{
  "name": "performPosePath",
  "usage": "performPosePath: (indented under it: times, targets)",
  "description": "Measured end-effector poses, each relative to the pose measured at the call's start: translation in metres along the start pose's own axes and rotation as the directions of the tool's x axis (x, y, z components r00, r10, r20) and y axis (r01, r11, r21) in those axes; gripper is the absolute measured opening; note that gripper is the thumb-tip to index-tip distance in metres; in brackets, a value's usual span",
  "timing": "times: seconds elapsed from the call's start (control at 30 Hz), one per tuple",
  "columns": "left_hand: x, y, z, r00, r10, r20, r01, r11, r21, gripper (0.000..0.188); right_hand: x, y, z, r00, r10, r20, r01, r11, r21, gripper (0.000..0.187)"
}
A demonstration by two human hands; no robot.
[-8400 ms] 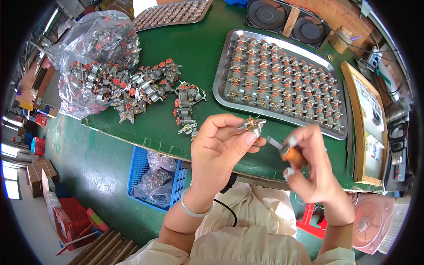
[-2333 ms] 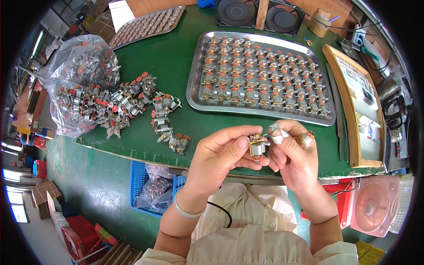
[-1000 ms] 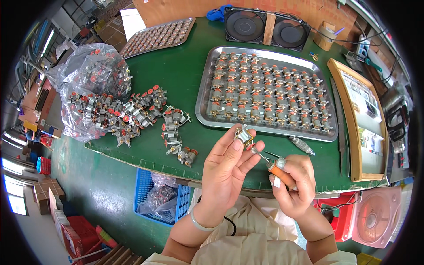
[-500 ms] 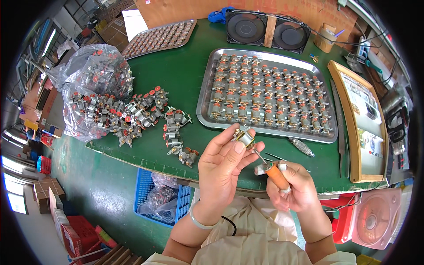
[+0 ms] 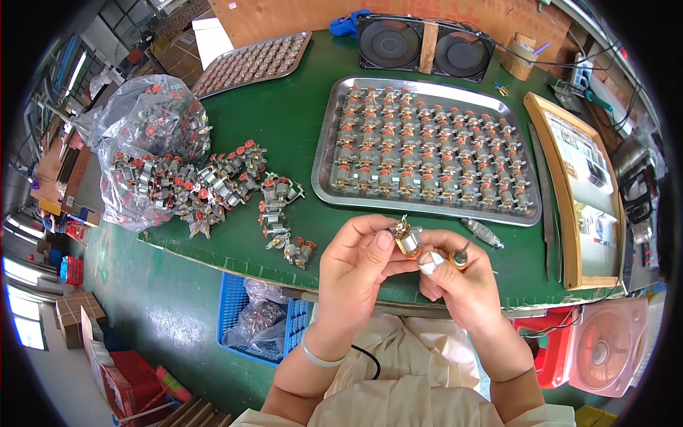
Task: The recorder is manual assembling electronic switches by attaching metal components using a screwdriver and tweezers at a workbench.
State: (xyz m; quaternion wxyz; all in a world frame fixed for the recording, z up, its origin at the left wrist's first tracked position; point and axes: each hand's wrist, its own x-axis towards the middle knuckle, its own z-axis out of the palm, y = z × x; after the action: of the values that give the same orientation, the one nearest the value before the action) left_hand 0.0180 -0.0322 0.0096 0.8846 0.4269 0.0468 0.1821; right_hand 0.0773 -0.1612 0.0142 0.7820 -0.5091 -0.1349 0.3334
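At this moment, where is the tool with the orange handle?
In the head view, the tool is right of centre, in the right grip, on the near side of the large metal tray.

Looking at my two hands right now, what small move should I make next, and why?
I'd probably have your right hand gently turn the small metal part a little. Your left hand pinches that part, a white-wrapped fingertip of the right is close beside it, and the orange-handled tool in the right hand points up, not at the part.
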Motion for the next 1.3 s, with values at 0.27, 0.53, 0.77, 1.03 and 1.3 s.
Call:
performPosePath:
  times: [0.27, 0.53, 0.77, 1.03, 1.3]
  targets:
    - [-0.004, -0.001, 0.008, 0.978, 0.196, -0.076, -0.16, 0.928, 0.337, 0.017, 0.001, 0.003, 0.002, 0.999, 0.026, 0.046, -0.028, 0.998, 0.048, 0.019]
    - [-0.006, -0.012, 0.005, 0.926, 0.344, -0.153, -0.256, 0.874, 0.413, 0.016, 0.004, 0.016, 0.013, 0.863, -0.505, 0.003, 0.459, 0.781, -0.424, 0.018]
    - [-0.005, -0.011, 0.007, 0.918, 0.379, -0.118, -0.307, 0.865, 0.396, 0.016, 0.006, 0.005, 0.009, 0.995, -0.092, 0.029, 0.091, 0.995, 0.028, 0.022]
    - [-0.004, -0.015, 0.007, 0.916, 0.394, -0.071, -0.348, 0.872, 0.345, 0.015, 0.011, 0.009, 0.01, 0.986, -0.162, 0.045, 0.157, 0.983, 0.094, 0.016]
    - [-0.005, -0.016, 0.01, 0.911, 0.402, -0.085, -0.354, 0.873, 0.335, 0.015, 0.015, 0.018, 0.017, 0.831, -0.556, 0.011, 0.536, 0.795, -0.286, 0.016]
